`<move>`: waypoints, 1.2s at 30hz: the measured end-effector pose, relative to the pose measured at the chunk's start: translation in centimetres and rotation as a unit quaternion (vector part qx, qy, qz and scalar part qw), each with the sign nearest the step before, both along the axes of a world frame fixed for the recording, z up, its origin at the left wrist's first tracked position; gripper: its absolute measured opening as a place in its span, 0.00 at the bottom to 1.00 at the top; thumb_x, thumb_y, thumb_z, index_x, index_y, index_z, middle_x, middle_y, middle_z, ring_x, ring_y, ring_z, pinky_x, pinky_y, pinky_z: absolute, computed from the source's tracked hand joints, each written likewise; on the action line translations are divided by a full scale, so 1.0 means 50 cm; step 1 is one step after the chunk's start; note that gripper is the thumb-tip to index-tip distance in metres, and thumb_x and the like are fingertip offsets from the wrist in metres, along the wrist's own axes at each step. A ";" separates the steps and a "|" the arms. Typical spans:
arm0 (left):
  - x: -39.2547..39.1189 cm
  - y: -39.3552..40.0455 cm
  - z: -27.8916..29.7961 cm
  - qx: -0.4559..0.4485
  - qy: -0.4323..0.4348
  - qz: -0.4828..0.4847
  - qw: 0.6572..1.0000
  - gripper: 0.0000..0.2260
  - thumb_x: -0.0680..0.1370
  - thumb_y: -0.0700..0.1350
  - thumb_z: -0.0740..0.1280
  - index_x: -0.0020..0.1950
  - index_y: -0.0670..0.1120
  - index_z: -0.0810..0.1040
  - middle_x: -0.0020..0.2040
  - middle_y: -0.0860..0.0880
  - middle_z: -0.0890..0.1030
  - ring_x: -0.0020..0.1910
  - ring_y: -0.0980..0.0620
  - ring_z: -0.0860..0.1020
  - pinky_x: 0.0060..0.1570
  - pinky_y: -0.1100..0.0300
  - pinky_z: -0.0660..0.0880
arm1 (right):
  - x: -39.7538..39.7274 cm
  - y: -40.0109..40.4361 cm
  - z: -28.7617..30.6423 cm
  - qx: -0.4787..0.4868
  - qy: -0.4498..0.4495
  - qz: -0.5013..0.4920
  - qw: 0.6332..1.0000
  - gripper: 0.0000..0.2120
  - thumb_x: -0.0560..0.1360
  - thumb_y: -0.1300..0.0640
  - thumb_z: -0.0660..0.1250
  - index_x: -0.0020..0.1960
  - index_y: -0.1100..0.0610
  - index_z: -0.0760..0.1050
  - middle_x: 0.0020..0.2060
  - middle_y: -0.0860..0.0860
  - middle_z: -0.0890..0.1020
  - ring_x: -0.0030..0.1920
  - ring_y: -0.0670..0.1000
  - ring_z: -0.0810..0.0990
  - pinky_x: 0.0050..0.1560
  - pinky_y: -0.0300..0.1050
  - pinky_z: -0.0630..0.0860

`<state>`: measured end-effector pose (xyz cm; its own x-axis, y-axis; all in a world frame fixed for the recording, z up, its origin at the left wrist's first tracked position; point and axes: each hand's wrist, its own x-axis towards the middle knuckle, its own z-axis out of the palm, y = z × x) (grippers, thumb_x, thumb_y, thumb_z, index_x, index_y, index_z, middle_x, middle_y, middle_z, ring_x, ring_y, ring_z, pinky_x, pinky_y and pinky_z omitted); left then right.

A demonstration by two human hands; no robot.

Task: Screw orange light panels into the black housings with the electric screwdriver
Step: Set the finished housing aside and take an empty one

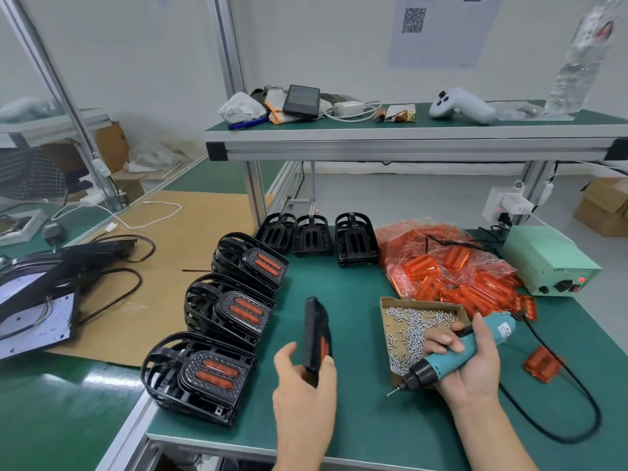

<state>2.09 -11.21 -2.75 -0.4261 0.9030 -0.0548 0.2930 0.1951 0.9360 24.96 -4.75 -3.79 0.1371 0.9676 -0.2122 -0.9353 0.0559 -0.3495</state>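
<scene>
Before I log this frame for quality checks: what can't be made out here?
All in the head view:
- The housing that the left hand grips is motion-blurred and edge-on; its screw holes are unreadable.
- The electric screwdriver body is partly wrapped by the right hand.
- The screwdriver's cable is blurred.
- The wall paper's print is too small.

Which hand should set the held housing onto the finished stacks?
Left, probably. The left hand already holds the housing, and the finished stacks lie on its side. The right hand grips the electric screwdriver beside the screw box.
</scene>
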 end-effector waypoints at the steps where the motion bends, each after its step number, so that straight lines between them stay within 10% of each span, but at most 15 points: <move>1: -0.011 -0.002 0.008 -0.009 -0.013 0.012 1.000 0.17 0.75 0.59 0.70 0.59 0.63 0.66 0.40 0.60 0.82 0.42 0.65 0.77 0.40 0.65 0.68 | -0.001 0.001 0.000 -0.001 -0.001 0.002 1.000 0.17 0.80 0.41 0.67 0.39 0.51 0.72 0.26 0.43 0.66 0.32 0.43 0.69 0.32 0.33 0.69; 14: -0.113 0.027 -0.001 -0.141 0.021 -0.034 0.989 0.11 0.75 0.49 0.69 0.38 0.42 0.81 0.28 0.47 0.82 0.26 0.51 0.77 0.34 0.56 0.79 | -0.003 0.006 -0.008 -0.007 -0.015 0.002 1.000 0.17 0.80 0.41 0.67 0.39 0.51 0.72 0.26 0.43 0.66 0.33 0.42 0.69 0.32 0.33 0.70; 21: -0.089 -0.004 0.007 -0.115 0.059 -0.061 0.990 0.02 0.77 0.43 0.64 0.47 0.46 0.73 0.30 0.46 0.83 0.25 0.51 0.82 0.33 0.53 0.82 | -0.004 0.009 -0.014 -0.007 -0.035 0.001 0.999 0.17 0.80 0.41 0.68 0.39 0.50 0.72 0.26 0.42 0.66 0.33 0.42 0.68 0.33 0.33 0.69; 31: -0.179 -0.077 0.090 -0.021 0.078 0.043 0.996 0.44 0.79 0.44 0.66 0.79 0.63 0.36 0.28 0.55 0.82 0.28 0.57 0.81 0.40 0.52 0.82 | -0.015 0.014 -0.015 -0.002 -0.055 -0.008 0.998 0.17 0.79 0.41 0.69 0.38 0.50 0.73 0.27 0.41 0.66 0.33 0.41 0.69 0.33 0.32 0.68; 36: -0.279 -0.114 0.126 -0.035 0.094 0.171 0.980 0.42 0.76 0.44 0.67 0.82 0.53 0.43 0.28 0.53 0.82 0.28 0.54 0.81 0.34 0.58 0.76 | -0.020 0.018 -0.018 0.007 -0.062 -0.009 0.998 0.16 0.79 0.41 0.69 0.38 0.50 0.73 0.27 0.41 0.66 0.34 0.41 0.69 0.34 0.31 0.68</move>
<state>-11.86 -16.92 3.53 -0.7117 0.7025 -0.0041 0.3646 0.3744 0.8526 23.97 -3.87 -4.70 0.1788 0.9673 -0.1797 -0.8839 0.0777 -0.4612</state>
